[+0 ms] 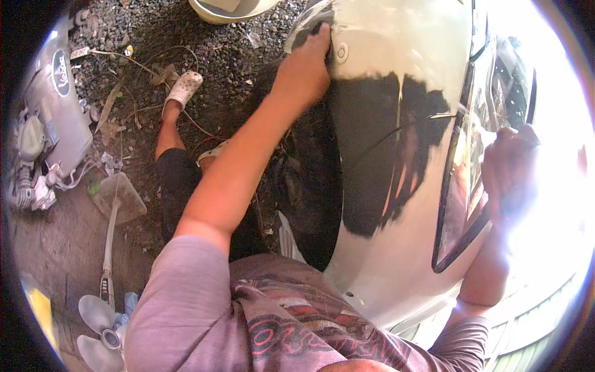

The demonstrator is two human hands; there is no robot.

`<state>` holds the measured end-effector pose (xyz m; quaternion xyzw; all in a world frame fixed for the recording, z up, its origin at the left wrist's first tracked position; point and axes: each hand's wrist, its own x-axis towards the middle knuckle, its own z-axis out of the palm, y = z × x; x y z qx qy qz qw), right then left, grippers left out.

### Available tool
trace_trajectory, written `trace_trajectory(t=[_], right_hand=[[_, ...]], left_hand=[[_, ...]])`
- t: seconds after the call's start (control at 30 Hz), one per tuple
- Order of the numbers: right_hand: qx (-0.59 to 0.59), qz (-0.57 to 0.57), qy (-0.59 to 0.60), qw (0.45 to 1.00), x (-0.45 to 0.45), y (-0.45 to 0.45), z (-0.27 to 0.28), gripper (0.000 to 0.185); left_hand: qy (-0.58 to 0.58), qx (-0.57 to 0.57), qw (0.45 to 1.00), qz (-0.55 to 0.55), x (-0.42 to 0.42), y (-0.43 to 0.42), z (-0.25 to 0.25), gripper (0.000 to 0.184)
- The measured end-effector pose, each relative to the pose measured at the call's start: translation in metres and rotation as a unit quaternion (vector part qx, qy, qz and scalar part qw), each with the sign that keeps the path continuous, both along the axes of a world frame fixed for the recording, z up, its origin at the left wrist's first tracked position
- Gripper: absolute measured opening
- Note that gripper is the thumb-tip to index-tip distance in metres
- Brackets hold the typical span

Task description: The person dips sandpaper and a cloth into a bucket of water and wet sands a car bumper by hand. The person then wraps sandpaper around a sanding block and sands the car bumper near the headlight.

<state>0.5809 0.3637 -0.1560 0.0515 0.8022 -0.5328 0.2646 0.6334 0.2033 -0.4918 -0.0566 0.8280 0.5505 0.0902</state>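
A pale car body panel point(372, 260) curves down the middle of the view, with a large ragged dark patch point(378, 155) on it. My left hand point(307, 62) reaches to the panel's far corner, its fingers closed and pressed down beside a smaller dark area. Something dark shows at the fingertips, too small to name. Below that hand is the dark wheel opening point(310, 186). My right hand point(511, 164) is bent against the car by the side window point(462, 204). Glare and shadow hide its fingers, so I cannot tell what it holds.
A pale basin point(232, 13) stands on the gravel point(242, 46) at the top. A grey panel marked Vespa point(62, 105) leans at the left. Below it lie a flat dustpan-like piece with a long handle point(110, 242) and a fan blade point(96, 313). A cable point(139, 64) crosses the ground.
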Motion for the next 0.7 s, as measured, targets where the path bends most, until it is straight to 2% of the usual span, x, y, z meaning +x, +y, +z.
trace_trajectory(t=[0.1, 0.17, 0.23, 0.3, 0.37, 0.4, 0.5, 0.53, 0.63, 0.67, 0.7], right_hand=[[-0.020, -0.015, 0.001, 1.000, -0.003, 0.003, -0.004, 0.031], [-0.031, -0.014, 0.000, 0.999, -0.002, 0.003, -0.004, 0.030], [-0.034, -0.008, -0.005, 0.999, -0.001, 0.003, -0.006, 0.030], [-0.033, 0.007, -0.007, 0.999, -0.002, 0.002, -0.007, 0.031], [-0.042, 0.005, -0.007, 0.999, -0.005, 0.003, -0.007, 0.031], [-0.048, -0.001, -0.007, 0.999, -0.005, 0.004, -0.006, 0.031], [-0.057, -0.007, -0.014, 0.998, -0.005, 0.007, -0.007, 0.032], [-0.056, -0.003, -0.015, 0.998, -0.005, 0.007, -0.007, 0.032], [-0.050, 0.026, -0.020, 0.998, -0.006, 0.006, -0.007, 0.033], [-0.055, 0.031, -0.020, 0.998, -0.008, 0.005, -0.007, 0.034], [-0.059, 0.039, -0.020, 0.997, -0.009, 0.005, -0.007, 0.034]], left_hand=[[-0.121, 0.001, 0.991, -0.064, -0.039, -0.009, -0.019, 0.072], [-0.122, -0.028, 0.989, -0.077, -0.024, -0.009, 0.006, 0.074], [0.040, 0.004, 0.999, -0.016, 0.006, -0.001, 0.016, 0.074], [-0.012, 0.002, 1.000, -0.022, 0.006, 0.004, 0.007, 0.074], [-0.151, 0.009, 0.987, -0.048, -0.018, -0.004, -0.012, 0.076], [-0.166, 0.013, 0.985, -0.050, -0.024, -0.009, -0.014, 0.076], [-0.107, 0.002, 0.992, -0.060, -0.012, -0.004, -0.010, 0.075], [-0.006, 0.025, 1.000, -0.018, 0.001, 0.002, -0.001, 0.075], [-0.047, 0.006, 0.999, -0.004, -0.001, 0.010, -0.018, 0.076], [-0.127, 0.009, 0.991, -0.045, -0.014, 0.001, -0.025, 0.077], [-0.122, 0.006, 0.992, -0.039, -0.022, -0.002, -0.028, 0.077]])
